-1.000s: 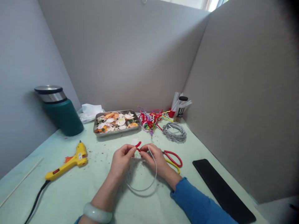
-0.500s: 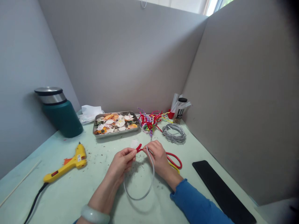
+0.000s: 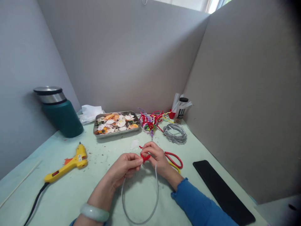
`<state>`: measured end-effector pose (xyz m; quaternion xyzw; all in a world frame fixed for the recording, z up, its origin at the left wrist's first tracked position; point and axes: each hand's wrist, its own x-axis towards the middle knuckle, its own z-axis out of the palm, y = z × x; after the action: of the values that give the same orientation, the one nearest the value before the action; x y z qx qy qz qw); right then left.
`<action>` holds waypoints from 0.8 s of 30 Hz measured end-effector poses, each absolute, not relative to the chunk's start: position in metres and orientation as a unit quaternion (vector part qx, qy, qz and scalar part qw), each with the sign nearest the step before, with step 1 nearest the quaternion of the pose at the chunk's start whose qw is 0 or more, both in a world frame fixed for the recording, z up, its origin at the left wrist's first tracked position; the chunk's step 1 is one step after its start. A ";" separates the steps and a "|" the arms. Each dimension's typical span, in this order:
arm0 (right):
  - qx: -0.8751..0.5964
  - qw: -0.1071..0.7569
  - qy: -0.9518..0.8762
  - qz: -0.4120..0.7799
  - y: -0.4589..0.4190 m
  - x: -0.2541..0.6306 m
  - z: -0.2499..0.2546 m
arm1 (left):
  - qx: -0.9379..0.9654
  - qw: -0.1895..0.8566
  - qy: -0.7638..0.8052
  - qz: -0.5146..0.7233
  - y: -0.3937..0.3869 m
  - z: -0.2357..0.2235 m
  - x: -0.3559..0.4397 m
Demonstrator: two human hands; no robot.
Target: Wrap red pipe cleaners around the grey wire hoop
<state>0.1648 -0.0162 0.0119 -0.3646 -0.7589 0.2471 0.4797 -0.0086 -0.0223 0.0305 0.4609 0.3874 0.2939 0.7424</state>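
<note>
A red fuzzy strand (image 3: 146,158) is bunched between my two hands, above the middle of the table. My left hand (image 3: 128,165) pinches it between thumb and fingers. My right hand (image 3: 155,156) curls around its other side, fingers closed, with a short red end poking up past the fingertips. Below both hands hangs a grey wire (image 3: 140,223) bent in a wide loop, its ends running up into the hands. Whether the strand is wrapped around the wire is hidden by my fingers. Scissors with red and yellow handles (image 3: 175,158) lie partly behind my right hand.
A yellow glue gun (image 3: 68,168) and a teal bottle (image 3: 62,117) are on the left. Farther back are a metal tray (image 3: 117,135) of shells, a tangle of coloured strands (image 3: 152,121), a wire coil (image 3: 175,134) and a black-lidded jar (image 3: 181,110). A black strip (image 3: 221,188) lies right.
My hands have come closer together, and the red strand has bunched up between them. The wire loop hangs lower and wider than before.
</note>
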 end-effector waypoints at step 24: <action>-0.376 0.482 -0.651 0.450 -0.017 0.160 0.011 | 0.427 0.674 0.445 0.408 -0.016 0.023 -0.004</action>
<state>0.1604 -0.0174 0.0112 -0.3763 -0.6507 0.4503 0.4818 -0.0041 -0.0156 0.0226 0.4267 0.4446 0.4081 0.6736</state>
